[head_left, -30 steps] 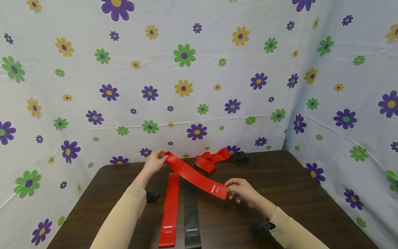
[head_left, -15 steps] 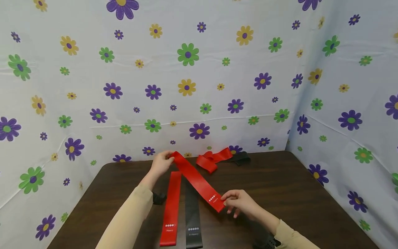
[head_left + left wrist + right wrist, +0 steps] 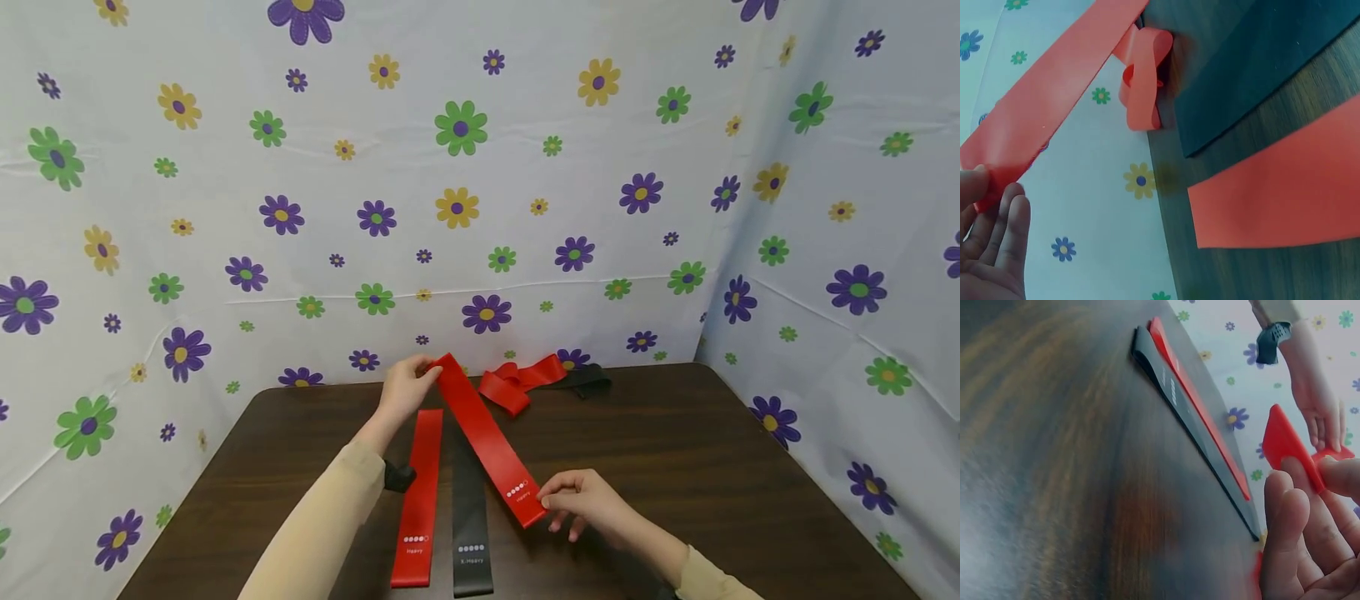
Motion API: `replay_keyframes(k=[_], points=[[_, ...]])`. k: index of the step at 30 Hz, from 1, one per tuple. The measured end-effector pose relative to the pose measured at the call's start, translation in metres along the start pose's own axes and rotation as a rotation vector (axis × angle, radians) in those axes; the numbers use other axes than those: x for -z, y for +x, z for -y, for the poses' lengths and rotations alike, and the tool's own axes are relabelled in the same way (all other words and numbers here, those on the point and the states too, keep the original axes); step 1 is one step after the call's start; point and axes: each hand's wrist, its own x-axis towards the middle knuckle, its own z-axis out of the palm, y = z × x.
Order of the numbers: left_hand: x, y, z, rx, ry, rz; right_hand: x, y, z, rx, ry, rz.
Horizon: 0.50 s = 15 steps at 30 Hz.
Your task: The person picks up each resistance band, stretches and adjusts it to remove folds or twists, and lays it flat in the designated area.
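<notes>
A red resistance band (image 3: 487,437), printed "Heavy" near its lower end, stretches slantwise above the table between both hands. My left hand (image 3: 405,390) pinches its far end between thumb and fingers. At the near right end, my right hand (image 3: 588,504) pinches the corner beside the print, and the right wrist view shows thumb and finger on the band's end (image 3: 1288,437). Beneath, a second red band (image 3: 418,500) lies flat, also marked "Heavy". Just right of it lies a black band (image 3: 470,517) marked "X-Heavy", its far part partly covered by the held band.
Toward the back edge of the dark wooden table (image 3: 675,450) sits a loosely folded red band (image 3: 517,383). A crumpled black band (image 3: 588,379) lies next to it. Flower-printed cloth (image 3: 337,208) hangs behind and along the right side.
The held red band has swung steeper: its near end has come down toward the front, while my left hand has shifted right. Both hands keep their grip. The view has shifted slightly.
</notes>
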Motion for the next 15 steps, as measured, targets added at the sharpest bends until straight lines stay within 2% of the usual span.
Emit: replay_keyframes(k=[7, 15], points=[[-0.011, 0.002, -0.009, -0.083, 0.036, 0.004, -0.005, -0.008, -0.002, 0.024, 0.045, 0.075], [-0.022, 0.004, -0.017, -0.110, 0.054, 0.044, -0.011, -0.017, -0.003, 0.008, 0.075, 0.126]])
